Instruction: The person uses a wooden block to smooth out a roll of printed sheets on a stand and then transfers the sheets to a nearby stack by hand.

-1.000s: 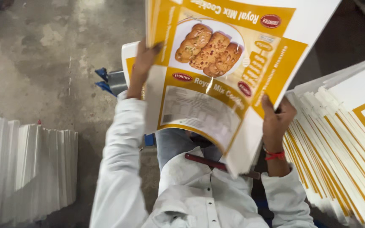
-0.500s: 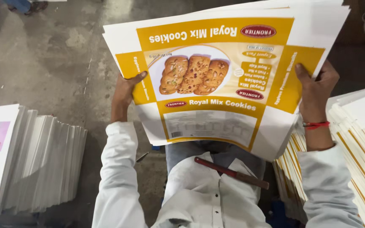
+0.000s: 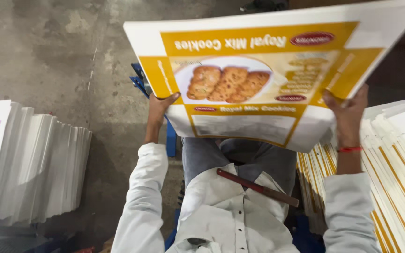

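I hold a stack of large printed sheets [image 3: 258, 79] up in front of me, white with yellow panels and a picture of cookies on a plate. My left hand [image 3: 159, 108] grips the left edge of the stack, thumb on top. At the right edge my right hand [image 3: 348, 112] grips the stack, a red thread round its wrist. The sheets lie nearly level above my lap. A dark red flat stick [image 3: 258, 187] rests across my white shirt.
A fanned pile of white sheets [image 3: 38, 164] stands on the left on the grey concrete floor [image 3: 62, 56]. On the right lies a pile of yellow-and-white sheets [image 3: 394, 187]. A blue stool edge [image 3: 170, 138] shows under me.
The stack has swung from tilted to nearly level and has come closer to the camera. Both hands kept their hold on its edges and spread wider apart.
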